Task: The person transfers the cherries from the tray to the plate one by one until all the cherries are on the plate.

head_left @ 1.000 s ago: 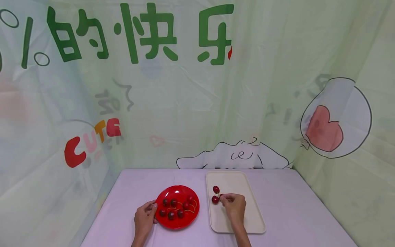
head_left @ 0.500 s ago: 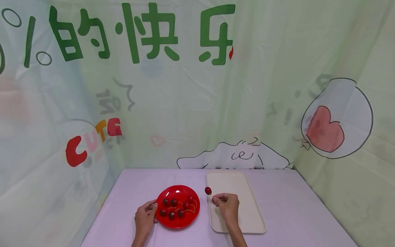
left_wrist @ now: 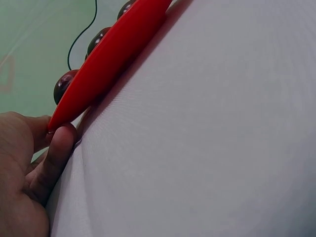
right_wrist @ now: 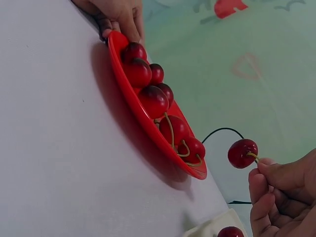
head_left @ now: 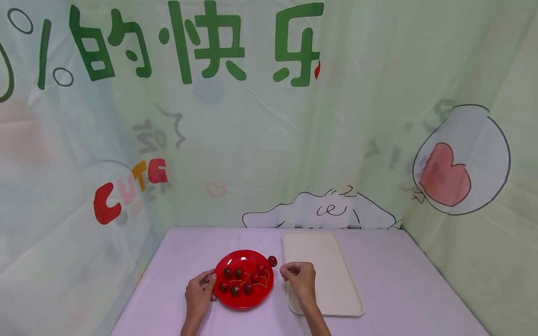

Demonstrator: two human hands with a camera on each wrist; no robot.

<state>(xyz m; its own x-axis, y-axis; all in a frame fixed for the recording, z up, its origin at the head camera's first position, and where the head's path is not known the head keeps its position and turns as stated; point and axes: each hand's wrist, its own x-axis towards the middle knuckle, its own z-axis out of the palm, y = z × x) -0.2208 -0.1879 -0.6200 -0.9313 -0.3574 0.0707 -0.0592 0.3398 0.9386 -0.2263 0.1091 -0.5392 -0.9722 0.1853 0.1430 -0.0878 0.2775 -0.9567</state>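
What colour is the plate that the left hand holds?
Red; the plate shows best in the head view.

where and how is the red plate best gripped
Probably by the rim of the red plate, from its left, where the left hand holds it: the edge flares up off the tablecloth, leaving room underneath.

Pale green fabric walls (head_left: 260, 135), printed with large green characters (head_left: 218, 53), multicoloured lettering (head_left: 101, 205) and a balloon drawing (head_left: 489, 163) containing a red heart (head_left: 451, 184), enclose a pale lilac counter (head_left: 399, 280).
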